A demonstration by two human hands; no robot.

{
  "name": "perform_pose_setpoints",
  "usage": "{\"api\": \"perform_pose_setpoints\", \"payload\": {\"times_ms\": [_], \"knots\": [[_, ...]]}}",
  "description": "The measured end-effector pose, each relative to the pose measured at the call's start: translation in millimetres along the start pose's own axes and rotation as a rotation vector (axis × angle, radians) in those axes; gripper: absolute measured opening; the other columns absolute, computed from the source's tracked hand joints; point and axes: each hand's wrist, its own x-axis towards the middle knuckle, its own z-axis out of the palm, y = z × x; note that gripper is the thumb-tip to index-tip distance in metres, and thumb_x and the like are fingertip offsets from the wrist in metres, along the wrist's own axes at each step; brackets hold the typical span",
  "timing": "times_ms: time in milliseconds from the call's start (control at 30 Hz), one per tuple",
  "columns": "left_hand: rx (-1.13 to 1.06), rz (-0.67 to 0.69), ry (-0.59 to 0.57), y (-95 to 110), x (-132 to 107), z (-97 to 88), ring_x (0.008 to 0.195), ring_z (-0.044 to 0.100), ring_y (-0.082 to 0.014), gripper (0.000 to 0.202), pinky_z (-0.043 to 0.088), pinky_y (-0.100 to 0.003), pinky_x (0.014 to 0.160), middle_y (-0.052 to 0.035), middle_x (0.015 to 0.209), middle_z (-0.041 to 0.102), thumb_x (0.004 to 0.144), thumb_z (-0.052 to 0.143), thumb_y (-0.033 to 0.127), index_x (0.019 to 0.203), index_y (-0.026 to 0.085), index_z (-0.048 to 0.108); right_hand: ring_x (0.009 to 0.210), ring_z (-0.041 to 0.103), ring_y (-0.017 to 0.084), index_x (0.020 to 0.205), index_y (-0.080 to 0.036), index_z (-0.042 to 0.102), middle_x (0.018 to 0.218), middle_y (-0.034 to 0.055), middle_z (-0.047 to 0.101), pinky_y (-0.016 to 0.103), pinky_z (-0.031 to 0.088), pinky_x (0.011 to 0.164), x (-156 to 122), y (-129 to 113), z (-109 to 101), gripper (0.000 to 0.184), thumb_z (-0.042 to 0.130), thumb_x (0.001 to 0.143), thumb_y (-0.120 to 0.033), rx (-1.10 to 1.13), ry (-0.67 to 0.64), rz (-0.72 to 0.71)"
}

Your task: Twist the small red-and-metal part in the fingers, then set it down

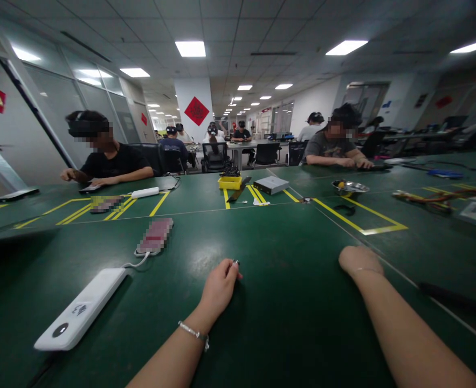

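Note:
My left hand (221, 285) rests on the green tabletop near the middle, its fingers curled and its thumb pressed against a small dark, shiny piece (236, 262). Only a bit of that piece shows, so its kind is unclear. Farther right, my right hand (361, 261) lies on the table with its fingers folded under, like a fist. Whatever it may hold is hidden. To the left of my left hand are a white power bank (82, 310) and a phone (154, 236), joined by a short white cable (138, 264).
Across the table sit two people (110, 156) (335, 143). Toward the far side are a yellow box (229, 182), a grey box (270, 185), a metal bowl (353, 188) and bundled wires (421, 200). Yellow tape (383, 231) marks the tabletop.

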Motion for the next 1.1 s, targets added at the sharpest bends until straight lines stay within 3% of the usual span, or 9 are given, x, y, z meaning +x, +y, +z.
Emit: {"api": "perform_pose_setpoints", "payload": {"times_ms": [100, 233, 367, 500, 633, 700, 933, 1100], "knots": [[-0.007, 0.004, 0.002, 0, 0, -0.3, 0.064, 0.055, -0.014, 0.034, 0.036, -0.024, 0.06, 0.0001, 0.07, 0.062, 0.081, 0.029, 0.042, 0.073, 0.019, 0.054, 0.092, 0.053, 0.032, 0.084, -0.008, 0.065, 0.097, 0.023, 0.057, 0.043, 0.043, 0.071, -9, -17, -5, 0.032, 0.036, 0.07, -0.012, -0.169, -0.012, 0.015], [-0.007, 0.0, 0.0, -1, 0, 1.3, 0.063, 0.054, -0.0137, 0.029, 0.037, -0.024, 0.059, 0.0003, 0.07, 0.061, 0.08, 0.034, 0.04, 0.077, 0.019, 0.053, 0.084, 0.057, 0.027, 0.081, -0.011, 0.064, 0.092, 0.019, 0.059, 0.038, 0.043, 0.07, -17, -35, -14, 0.028, 0.038, 0.071, -0.012, -0.118, 0.002, -0.097], [0.007, 0.0, 0.035, -3, 2, 3.3, 0.066, 0.054, -0.0135, 0.018, 0.038, -0.024, 0.061, 0.0014, 0.07, 0.059, 0.075, 0.044, 0.034, 0.078, 0.019, 0.053, 0.075, 0.057, 0.019, 0.08, -0.017, 0.062, 0.086, 0.0092, 0.061, 0.032, 0.043, 0.067, -37, -70, -16, 0.019, 0.047, 0.07, -0.022, 0.29, -0.075, -0.278], [0.003, -0.001, 0.015, -4, 3, 4.0, 0.068, 0.055, -0.0131, 0.01, 0.039, -0.024, 0.063, 0.0016, 0.072, 0.059, 0.071, 0.049, 0.027, 0.076, 0.02, 0.053, 0.06, 0.053, 0.012, 0.073, -0.016, 0.059, 0.064, 0.0012, 0.059, 0.026, 0.042, 0.061, -80, -121, -9, 0.011, 0.055, 0.064, -0.021, 0.877, -0.384, -0.363], [0.02, 0.005, 0.015, -5, 3, 4.7, 0.065, 0.054, -0.0123, 0.008, 0.039, -0.023, 0.062, 0.0028, 0.07, 0.058, 0.067, 0.052, 0.023, 0.074, 0.02, 0.053, 0.055, 0.05, 0.009, 0.073, -0.015, 0.056, 0.063, -0.001, 0.058, 0.024, 0.04, 0.056, -113, -155, 5, 0.016, 0.062, 0.059, -0.022, 1.26, -0.662, -0.325], [0.022, 0.005, 0.022, -5, 3, 5.0, 0.065, 0.053, -0.012, 0.007, 0.038, -0.022, 0.061, 0.0031, 0.069, 0.057, 0.068, 0.051, 0.025, 0.073, 0.02, 0.053, 0.054, 0.049, 0.008, 0.074, -0.016, 0.055, 0.064, -0.0012, 0.059, 0.023, 0.038, 0.052, -118, -159, 11, 0.021, 0.064, 0.058, -0.026, 1.343, -0.72, -0.304], [-0.014, 0.01, -0.002, -5, 2, 2.5, 0.06, 0.05, -0.012, 0.025, 0.035, -0.022, 0.057, 0.0041, 0.062, 0.053, 0.079, 0.035, 0.038, 0.072, 0.02, 0.05, 0.047, 0.043, 0.006, 0.067, -0.015, 0.054, 0.056, -0.0028, 0.052, 0.021, 0.032, 0.046, -109, -151, 12, 0.022, 0.06, 0.065, -0.036, 1.389, -0.69, -0.193], [0.011, 0.01, -0.025, -3, 1, 2.7, 0.059, 0.049, -0.0118, 0.022, 0.035, -0.022, 0.056, 0.0042, 0.062, 0.054, 0.078, 0.038, 0.037, 0.074, 0.02, 0.05, 0.049, 0.045, 0.005, 0.065, -0.015, 0.052, 0.056, -0.0035, 0.051, 0.02, 0.035, 0.048, -113, -152, 9, 0.018, 0.065, 0.062, -0.029, 1.465, -0.765, -0.144]]}}
